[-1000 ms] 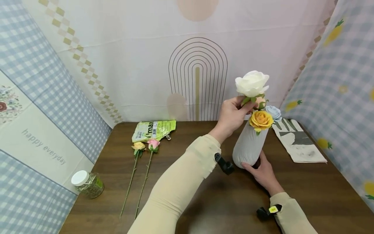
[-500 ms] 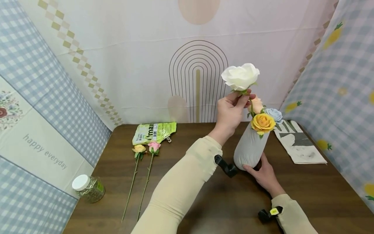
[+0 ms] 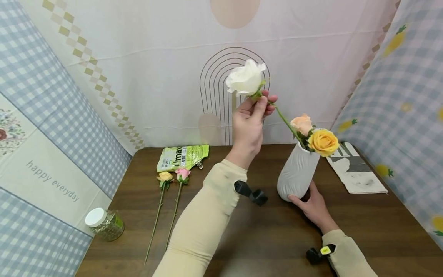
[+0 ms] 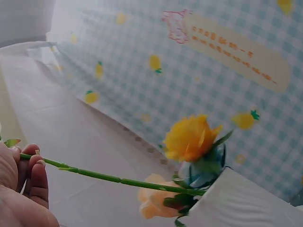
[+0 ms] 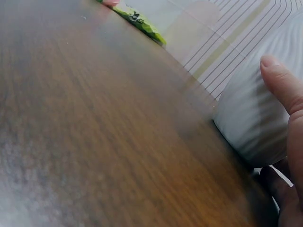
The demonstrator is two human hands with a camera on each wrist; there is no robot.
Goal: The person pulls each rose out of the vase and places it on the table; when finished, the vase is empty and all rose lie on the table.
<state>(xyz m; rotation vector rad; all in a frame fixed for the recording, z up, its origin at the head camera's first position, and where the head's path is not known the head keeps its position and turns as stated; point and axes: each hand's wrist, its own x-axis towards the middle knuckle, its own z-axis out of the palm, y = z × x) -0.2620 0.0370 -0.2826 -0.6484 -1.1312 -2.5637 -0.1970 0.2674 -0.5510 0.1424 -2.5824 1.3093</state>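
Observation:
My left hand (image 3: pixel 250 123) pinches a white artificial rose (image 3: pixel 246 78) by its stem just under the bloom. The green stem (image 4: pixel 113 178) slants down to the mouth of a white ribbed vase (image 3: pixel 297 173), its lower end hidden at the rim. A peach rose (image 3: pixel 302 125) and a yellow rose (image 3: pixel 323 142) stand in the vase. Behind the yellow one, a pale blue rose (image 4: pixel 198 175) partly shows in the left wrist view. Low down, my right hand (image 3: pixel 313 206) holds the vase near its base, thumb (image 5: pixel 279 82) along its side.
A yellow rose (image 3: pixel 164 177) and a pink rose (image 3: pixel 182 174) lie left on the wooden table (image 3: pixel 263 238), by a green-and-white packet (image 3: pixel 183 156). A white-lidded jar (image 3: pixel 105 224) stands at the left edge. Right of the vase lies a grey-and-white cloth (image 3: pixel 358 169).
My left hand has moved up and left with the white rose, drawing more stem out of the vase. The yellow rose has shifted right, covering the blue one. My right hand stays put.

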